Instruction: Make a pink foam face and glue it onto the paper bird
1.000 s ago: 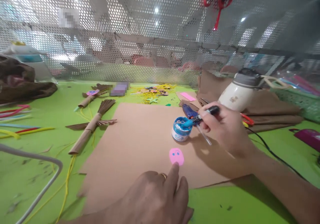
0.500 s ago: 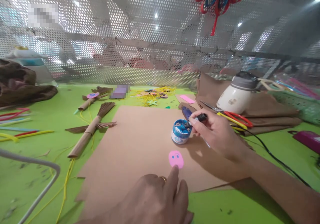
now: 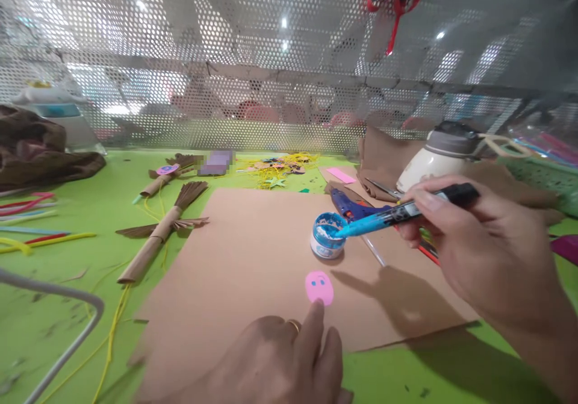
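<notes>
My right hand (image 3: 478,241) grips a marker (image 3: 409,210) with a black rear end and a blue-coated front. Its tip is at the rim of a small open jar of blue paint (image 3: 327,244), and I cannot tell whether it touches. A pink rounded paper piece (image 3: 318,285) with two blue eyes and small brow marks lies in front of the jar. The index fingertip of my left hand (image 3: 289,356) presses on its lower edge, the other fingers resting loosely on the brown paper sheet (image 3: 235,253).
Behind the jar lie a purple glue gun (image 3: 356,208) and a clear stick (image 3: 374,250). A white bottle (image 3: 433,166) stands at the right. Left are brown paper figures (image 3: 151,244), yellow string (image 3: 115,332), pipe cleaners (image 3: 49,238) and a bent grey rod (image 3: 67,347). A perforated screen (image 3: 271,91) closes the back.
My right hand has moved right and drawn the marker up, so its blue front, previously inside the jar, now shows. My left finger stays on the pink paper.
</notes>
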A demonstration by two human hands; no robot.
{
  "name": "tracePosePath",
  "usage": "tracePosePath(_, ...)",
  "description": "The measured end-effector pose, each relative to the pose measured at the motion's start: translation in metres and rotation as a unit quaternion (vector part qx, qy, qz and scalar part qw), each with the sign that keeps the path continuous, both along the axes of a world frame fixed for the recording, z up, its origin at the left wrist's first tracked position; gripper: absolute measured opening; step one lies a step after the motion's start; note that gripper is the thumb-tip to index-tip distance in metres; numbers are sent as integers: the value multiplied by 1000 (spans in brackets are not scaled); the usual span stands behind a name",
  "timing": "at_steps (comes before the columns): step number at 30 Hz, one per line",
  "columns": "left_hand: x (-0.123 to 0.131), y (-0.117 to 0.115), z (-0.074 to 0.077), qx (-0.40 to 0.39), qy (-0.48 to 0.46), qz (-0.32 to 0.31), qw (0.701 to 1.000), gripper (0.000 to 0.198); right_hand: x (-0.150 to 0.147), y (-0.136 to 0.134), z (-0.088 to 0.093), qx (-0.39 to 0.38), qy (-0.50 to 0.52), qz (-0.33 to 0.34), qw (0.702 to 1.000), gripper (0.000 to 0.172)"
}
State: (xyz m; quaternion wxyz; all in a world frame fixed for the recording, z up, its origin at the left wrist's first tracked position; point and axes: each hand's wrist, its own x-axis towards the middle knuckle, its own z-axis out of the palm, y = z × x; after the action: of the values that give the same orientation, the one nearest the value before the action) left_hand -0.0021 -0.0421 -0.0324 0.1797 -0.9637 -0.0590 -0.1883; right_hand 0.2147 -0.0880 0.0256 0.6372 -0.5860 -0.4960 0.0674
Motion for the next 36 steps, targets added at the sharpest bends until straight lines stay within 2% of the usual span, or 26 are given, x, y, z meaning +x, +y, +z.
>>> tracePosePath(4,1,-1,1,5,-8,2,1000,30,-9,-9,-3,-67,-56,23,996,14)
tracePosePath(8,0,2,4,23,8,-35,999,26,-15,-9,-7,-122,-159,38,979,12)
tracePosePath(11,1,6,4,20,4,-46,999,25,-16,-5,-11,-146,-178,53,972,11)
tracePosePath(24,1,4,4,21,12,-50,998,27,-21,1,-16,-137,-181,60,972,7)
tracePosePath(27,2,4,3,16,8,-21,1000,29,-21,1,-18,-140,-194,54,969,7)
tracePosePath(32,2,9,4,17,12,-52,998,27,-21,1,-17,-140,-212,45,966,5)
tracePosePath(36,2,5,3,16,0,-42,999,28,-21,1,-16,-144,-216,47,965,7)
